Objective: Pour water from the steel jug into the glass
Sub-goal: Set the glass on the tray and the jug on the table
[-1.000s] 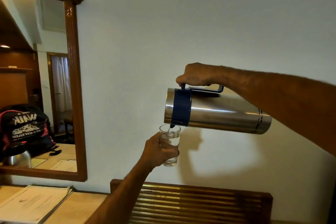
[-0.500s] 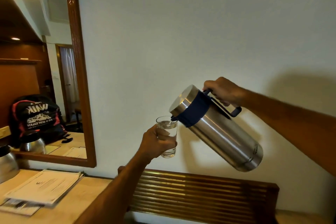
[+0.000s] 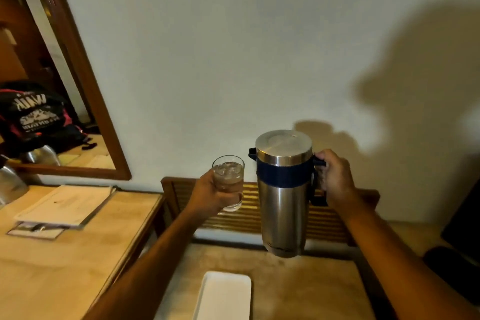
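Note:
A steel jug (image 3: 283,205) with a dark blue band and handle hangs upright in the air above the low table, its lid on. My right hand (image 3: 335,179) grips its handle on the right side. To its left, a clear glass (image 3: 229,176) holds water nearly to the rim. My left hand (image 3: 211,192) is wrapped around the glass's lower half and holds it upright, a short gap away from the jug's spout.
A white rectangular tray (image 3: 223,296) lies on the low wooden table (image 3: 298,283) below my hands. A slatted wooden rail (image 3: 335,223) runs behind. On the left stand a higher desk (image 3: 65,254) with papers (image 3: 65,205), a steel kettle (image 3: 10,184) and a wall mirror (image 3: 78,60).
The jug has swung from tilted over the glass back to upright and dropped lower. Pouring has stopped. The glass is fuller and has moved down a little. The view has tipped downward.

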### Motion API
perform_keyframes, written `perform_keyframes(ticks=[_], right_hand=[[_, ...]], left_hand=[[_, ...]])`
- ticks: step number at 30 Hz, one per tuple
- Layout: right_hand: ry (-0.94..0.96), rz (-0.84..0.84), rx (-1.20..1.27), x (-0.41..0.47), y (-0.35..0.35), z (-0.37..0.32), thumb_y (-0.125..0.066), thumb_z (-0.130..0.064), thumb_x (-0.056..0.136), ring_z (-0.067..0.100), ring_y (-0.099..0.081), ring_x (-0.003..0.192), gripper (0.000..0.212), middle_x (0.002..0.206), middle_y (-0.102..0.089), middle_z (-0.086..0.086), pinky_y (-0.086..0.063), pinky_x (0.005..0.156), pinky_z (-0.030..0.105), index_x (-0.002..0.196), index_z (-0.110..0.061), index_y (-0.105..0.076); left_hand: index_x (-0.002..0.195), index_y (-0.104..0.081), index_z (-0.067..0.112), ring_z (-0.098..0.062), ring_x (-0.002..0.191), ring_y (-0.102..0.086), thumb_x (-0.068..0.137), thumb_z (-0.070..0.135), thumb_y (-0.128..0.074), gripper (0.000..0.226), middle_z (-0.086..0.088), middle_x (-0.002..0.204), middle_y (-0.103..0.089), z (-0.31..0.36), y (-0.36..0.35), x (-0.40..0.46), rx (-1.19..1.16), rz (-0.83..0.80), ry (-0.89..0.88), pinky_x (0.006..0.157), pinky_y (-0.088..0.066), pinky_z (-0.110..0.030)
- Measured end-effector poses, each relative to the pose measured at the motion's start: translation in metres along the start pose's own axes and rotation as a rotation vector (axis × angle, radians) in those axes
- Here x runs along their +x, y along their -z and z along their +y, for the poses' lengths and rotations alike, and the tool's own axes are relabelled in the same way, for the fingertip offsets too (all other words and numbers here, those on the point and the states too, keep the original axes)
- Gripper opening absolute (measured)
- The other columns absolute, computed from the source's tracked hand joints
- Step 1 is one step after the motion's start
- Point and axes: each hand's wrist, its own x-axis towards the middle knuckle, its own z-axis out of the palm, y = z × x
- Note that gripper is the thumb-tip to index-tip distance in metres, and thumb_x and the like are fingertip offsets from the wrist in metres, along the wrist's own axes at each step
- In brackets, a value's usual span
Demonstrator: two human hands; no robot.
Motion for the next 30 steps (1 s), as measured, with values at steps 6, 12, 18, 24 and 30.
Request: perform_keyframes(ticks=[6,12,18,24,30], right_hand=[[-0.296,0.154,0.237,-0.028,0.007,0.118,-0.054,-0.024,0.089,0.013,-0.056,0.06,0.028,0.055,-0.061,-0.009,-0.041,0.053,0.026,0.062,-0.022,-0.063],[-0.397,0.253,0.249,-0.048,0.001,0.228,-0.052,-0.015,0.088,0.007,-0.056,0.054,0.036,0.053,-0.059,-0.007,-0.044,0.043,0.017,0.055,-0.023,-0.066],[-0.451,0.345,0.167,-0.053,-0.01,0.348,-0.048,-0.006,0.091,0.007,-0.042,0.041,0.05,0.043,-0.046,-0.006,-0.035,0.037,0.017,0.043,-0.022,-0.051],[-0.447,0.458,0.142,-0.056,-0.016,0.426,-0.045,0.0,0.091,0.008,-0.036,0.035,0.055,0.037,-0.039,-0.007,-0.029,0.034,0.016,0.04,-0.02,-0.044],[-0.413,0.439,0.112,-0.059,-0.012,0.467,-0.042,-0.001,0.09,0.013,-0.026,0.044,0.046,0.044,-0.029,-0.007,-0.02,0.041,0.022,0.05,-0.02,-0.033]], left_hand=[[0.115,-0.065,0.015,-0.023,0.1,-0.071,0.062,0.007,-0.09,0.059,-0.008,0.106,-0.074,-0.099,-0.034,-0.031,-0.052,0.016,0.237,0.086,-0.06,-0.039],[0.12,-0.06,0.02,-0.022,0.103,-0.068,0.057,0.01,-0.093,0.072,-0.005,0.112,-0.07,-0.215,-0.07,-0.051,-0.008,0.04,0.496,0.076,-0.063,-0.033],[0.104,-0.063,0.032,-0.025,0.099,-0.067,0.05,0.002,-0.093,0.068,-0.004,0.108,-0.07,-0.353,-0.108,-0.057,-0.014,0.087,0.626,0.078,-0.057,-0.037],[0.115,-0.064,0.017,-0.028,0.102,-0.067,0.052,0.003,-0.092,0.07,-0.007,0.11,-0.071,-0.454,-0.138,-0.069,-0.014,0.087,0.708,0.089,-0.057,-0.051],[0.11,-0.061,0.021,-0.023,0.098,-0.063,0.05,0.006,-0.096,0.07,-0.001,0.106,-0.068,-0.497,-0.161,-0.081,0.02,0.09,0.732,0.078,-0.052,-0.034]])
